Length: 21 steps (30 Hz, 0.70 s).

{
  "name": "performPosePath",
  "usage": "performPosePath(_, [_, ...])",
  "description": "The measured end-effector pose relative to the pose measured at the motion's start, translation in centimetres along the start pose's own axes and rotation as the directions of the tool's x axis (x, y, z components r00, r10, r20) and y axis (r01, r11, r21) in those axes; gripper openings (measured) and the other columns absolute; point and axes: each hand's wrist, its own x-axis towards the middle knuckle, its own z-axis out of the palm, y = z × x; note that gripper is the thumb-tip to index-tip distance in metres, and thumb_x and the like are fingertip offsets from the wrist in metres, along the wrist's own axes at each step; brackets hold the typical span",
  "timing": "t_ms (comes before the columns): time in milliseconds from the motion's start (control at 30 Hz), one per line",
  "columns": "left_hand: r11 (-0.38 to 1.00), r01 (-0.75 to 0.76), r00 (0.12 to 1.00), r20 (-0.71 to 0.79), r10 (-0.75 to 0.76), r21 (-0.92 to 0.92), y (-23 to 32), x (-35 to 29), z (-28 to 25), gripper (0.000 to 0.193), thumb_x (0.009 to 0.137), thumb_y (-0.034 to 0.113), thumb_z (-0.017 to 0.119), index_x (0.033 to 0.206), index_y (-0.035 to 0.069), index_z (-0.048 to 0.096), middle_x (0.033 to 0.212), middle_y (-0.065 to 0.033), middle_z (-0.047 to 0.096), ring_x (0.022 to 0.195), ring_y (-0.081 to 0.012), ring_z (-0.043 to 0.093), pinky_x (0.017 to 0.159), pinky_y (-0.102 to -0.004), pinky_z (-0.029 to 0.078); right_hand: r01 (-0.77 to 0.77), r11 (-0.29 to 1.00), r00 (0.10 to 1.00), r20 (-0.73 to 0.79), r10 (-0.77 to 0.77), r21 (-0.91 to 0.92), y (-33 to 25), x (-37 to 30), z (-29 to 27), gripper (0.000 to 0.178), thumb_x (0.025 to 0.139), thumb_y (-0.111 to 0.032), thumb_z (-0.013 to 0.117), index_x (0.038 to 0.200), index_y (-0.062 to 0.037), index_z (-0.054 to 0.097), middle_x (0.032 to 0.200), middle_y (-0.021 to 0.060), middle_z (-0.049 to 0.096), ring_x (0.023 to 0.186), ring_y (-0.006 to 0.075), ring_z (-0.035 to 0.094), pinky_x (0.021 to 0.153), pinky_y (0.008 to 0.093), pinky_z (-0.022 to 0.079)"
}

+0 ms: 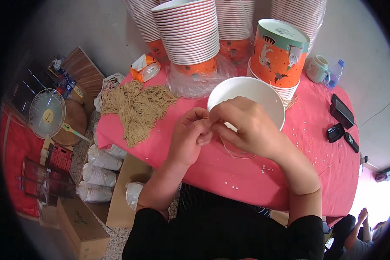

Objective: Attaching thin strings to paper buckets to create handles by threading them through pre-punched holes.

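Note:
My left hand [190, 135] and my right hand [247, 125] meet above the near side of the table, fingertips pinched together. From between them a thin beige cord [238, 157] hangs in a loop over the pink cloth. Its end at the fingertips is too small to make out. Just behind, and partly hidden by my right hand, is a white paper bucket [271, 103] with its open mouth showing. A heap of tan cords [136, 110] lies to the left of my left hand.
Tall stacks of paper buckets [186, 32] stand along the back. An upside-down orange and green bucket [277, 54] tops another stack. On the right are a mug [317, 69], a bottle [336, 73] and a black case [341, 112]. A fan [47, 115] stands left; another person [364, 234] sits lower right.

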Motion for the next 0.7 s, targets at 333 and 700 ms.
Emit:
performPosePath(333, [0.948, 0.167, 0.985, 0.091, -0.148, -0.270, 0.16, -0.27, -0.31, 0.008, 0.095, 0.012, 0.057, 0.092, 0.006, 0.061, 0.068, 0.0003, 0.052, 0.050, -0.0053, 0.038, 0.045, -0.0202, 0.029, 0.014, 0.999, 1.000, 0.024, -0.013, -0.044, 0.48, -0.11, -0.40, 0.018, 0.074, 0.000, 0.073, 0.088, -0.0042, 0.063, 0.075, 0.0083, 0.065, 0.071, 0.0278, 0.064, 0.064, 0.0371, 0.050])
performPosePath(700, [0.995, -0.014, 1.000, -0.016, 0.012, -0.102, -0.05, -0.87, 0.08, 0.008, 0.095, 0.012, 0.061, 0.093, 0.004, 0.063, 0.071, -0.0020, 0.057, 0.052, -0.0042, 0.040, 0.047, -0.0188, 0.031, 0.033, 0.995, 0.999, 0.009, -0.032, -0.090, 0.42, -0.17, -0.31, 0.015, 0.073, 0.000, 0.073, 0.086, -0.0033, 0.066, 0.078, 0.0081, 0.067, 0.072, 0.0277, 0.064, 0.065, 0.0378, 0.050])
